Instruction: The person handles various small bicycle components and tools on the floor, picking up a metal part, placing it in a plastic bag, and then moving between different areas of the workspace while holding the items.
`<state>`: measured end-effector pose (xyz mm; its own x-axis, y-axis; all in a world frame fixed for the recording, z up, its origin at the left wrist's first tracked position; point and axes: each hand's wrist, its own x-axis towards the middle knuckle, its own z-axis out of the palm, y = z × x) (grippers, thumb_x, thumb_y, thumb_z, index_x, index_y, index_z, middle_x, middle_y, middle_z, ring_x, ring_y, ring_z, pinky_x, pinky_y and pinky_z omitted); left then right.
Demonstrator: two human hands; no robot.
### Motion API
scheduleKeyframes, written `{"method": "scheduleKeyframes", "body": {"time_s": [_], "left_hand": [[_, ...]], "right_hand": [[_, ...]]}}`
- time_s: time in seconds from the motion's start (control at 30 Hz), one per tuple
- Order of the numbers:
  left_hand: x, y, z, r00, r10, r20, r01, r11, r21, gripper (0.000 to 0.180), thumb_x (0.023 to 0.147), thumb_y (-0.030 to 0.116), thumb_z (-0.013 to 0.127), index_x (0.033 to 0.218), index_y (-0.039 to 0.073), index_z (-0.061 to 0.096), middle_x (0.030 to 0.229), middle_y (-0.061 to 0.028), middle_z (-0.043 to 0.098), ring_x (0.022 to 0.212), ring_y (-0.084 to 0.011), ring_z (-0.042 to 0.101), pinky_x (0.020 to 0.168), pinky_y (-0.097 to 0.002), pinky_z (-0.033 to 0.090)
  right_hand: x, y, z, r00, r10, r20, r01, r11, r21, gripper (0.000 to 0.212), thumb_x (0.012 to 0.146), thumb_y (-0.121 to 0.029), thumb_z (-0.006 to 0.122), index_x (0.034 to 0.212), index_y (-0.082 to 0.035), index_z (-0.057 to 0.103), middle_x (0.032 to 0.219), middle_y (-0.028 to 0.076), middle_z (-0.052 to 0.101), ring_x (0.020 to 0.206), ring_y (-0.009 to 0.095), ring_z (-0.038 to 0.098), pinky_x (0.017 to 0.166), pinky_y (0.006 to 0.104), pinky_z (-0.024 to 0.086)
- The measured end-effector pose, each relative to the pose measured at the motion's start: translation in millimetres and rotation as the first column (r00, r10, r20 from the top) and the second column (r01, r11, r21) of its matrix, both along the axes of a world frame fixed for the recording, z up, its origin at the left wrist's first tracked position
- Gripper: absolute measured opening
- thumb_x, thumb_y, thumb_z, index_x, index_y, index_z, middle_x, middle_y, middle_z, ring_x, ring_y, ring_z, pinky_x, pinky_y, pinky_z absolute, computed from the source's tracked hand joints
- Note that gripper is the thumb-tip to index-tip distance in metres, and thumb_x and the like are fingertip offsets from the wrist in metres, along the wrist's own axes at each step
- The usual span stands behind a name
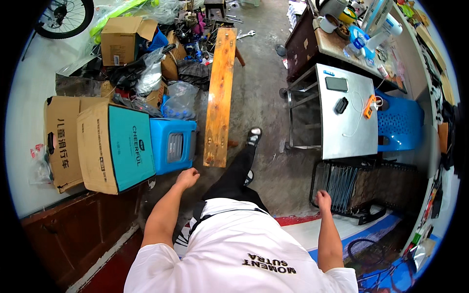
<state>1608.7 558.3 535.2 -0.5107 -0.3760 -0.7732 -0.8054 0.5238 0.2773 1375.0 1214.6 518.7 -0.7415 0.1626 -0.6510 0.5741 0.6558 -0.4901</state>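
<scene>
My left hand [188, 178] hangs with its fingers loosely curled in, and nothing shows in it. Closest to it are a blue plastic stool [189, 146] and the near end of a long wooden bench [220, 97]. On the other side, my right hand [323, 200] is also curled, with no object visible in it. It is beside a folded black frame with blue cords [339, 183], and I cannot tell whether they touch. My legs show mid-stride, one foot [253, 136] ahead on the concrete floor.
Cardboard boxes [97, 146] and a heap of bags line the left. At right stands a silver-topped table [344, 132] with a phone [336, 84] and cable, beside a blue chair [403, 119]. Farther back is a cluttered counter [332, 44]. A wrench [245, 34] lies on the floor.
</scene>
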Motion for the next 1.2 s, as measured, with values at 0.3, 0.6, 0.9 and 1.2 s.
{"method": "scheduleKeyframes", "body": {"time_s": [0.3, 0.6, 0.9, 1.2], "left_hand": [[-123, -52, -95, 0.98, 0.191, 0.053, -0.191, 0.982, -0.003, 0.042, 0.09, 0.04, 0.065, 0.117, 0.009, 0.072, 0.119, -0.0174, 0.071, 0.114, -0.0355, 0.065, 0.098, -0.0466, 0.051], [-407, -76, -40, 0.858, 0.296, -0.42, -0.231, 0.953, 0.198, 0.037, 0.093, 0.035, 0.062, 0.116, 0.007, 0.071, 0.111, -0.0175, 0.073, 0.107, -0.0341, 0.069, 0.091, -0.0427, 0.053], [-402, -107, -78, 0.819, 0.563, -0.111, -0.562, 0.826, 0.04, 0.039, 0.092, 0.036, 0.061, 0.118, 0.009, 0.07, 0.115, -0.0195, 0.071, 0.11, -0.0363, 0.066, 0.093, -0.0455, 0.052], [-400, -81, -10, 0.467, 0.83, 0.305, -0.876, 0.48, 0.037, 0.041, 0.103, 0.03, 0.055, 0.132, 0.003, 0.062, 0.105, -0.0118, 0.072, 0.096, -0.0214, 0.068, 0.087, -0.0386, 0.053]], "right_hand": [[-152, -216, 53, 0.954, 0.181, -0.238, -0.249, 0.922, -0.295, 0.03, 0.1, -0.016, 0.063, 0.126, -0.001, 0.066, 0.102, 0.009, 0.072, 0.086, 0.014, 0.068, 0.077, 0.0282, 0.056], [-355, -327, 88, 0.845, 0.445, -0.297, -0.479, 0.876, -0.051, 0.028, 0.099, -0.015, 0.063, 0.123, -0.001, 0.067, 0.096, 0.007, 0.072, 0.077, 0.012, 0.066, 0.073, 0.0271, 0.055], [-520, -464, 56, 0.762, 0.62, -0.188, -0.647, 0.747, -0.157, 0.029, 0.096, -0.017, 0.065, 0.121, -0.002, 0.069, 0.092, 0.009, 0.074, 0.078, 0.014, 0.07, 0.072, 0.0299, 0.056], [-698, -608, 36, 0.46, 0.854, -0.243, -0.881, 0.472, -0.011, 0.026, 0.093, -0.017, 0.067, 0.114, -0.002, 0.071, 0.09, 0.012, 0.073, 0.078, 0.018, 0.069, 0.074, 0.0321, 0.055]]}}
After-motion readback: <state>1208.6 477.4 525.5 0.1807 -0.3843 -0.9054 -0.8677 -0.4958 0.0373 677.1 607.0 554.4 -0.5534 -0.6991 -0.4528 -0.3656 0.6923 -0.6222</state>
